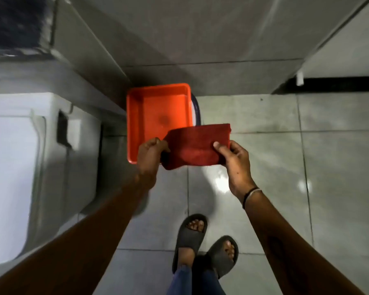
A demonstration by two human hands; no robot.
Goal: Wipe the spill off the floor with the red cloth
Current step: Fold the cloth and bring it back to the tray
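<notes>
I hold the red cloth (pixel 197 146) folded in the air in front of me, above the tiled floor (pixel 328 167). My left hand (pixel 150 153) pinches its left edge, and my right hand (pixel 234 161) grips its right side with the thumb on top. A shiny wet-looking patch (pixel 221 184) glints on the tiles just below the cloth and between my arms; whether it is the spill or only a light reflection is unclear.
An orange plastic tray (pixel 134 116) sits raised on something dark-rimmed against the grey wall, just behind the cloth. A white appliance (pixel 19 158) stands at the left. My feet in dark sandals (pixel 190 235) are below. A door frame with a dark gap (pixel 328 84) is at the right.
</notes>
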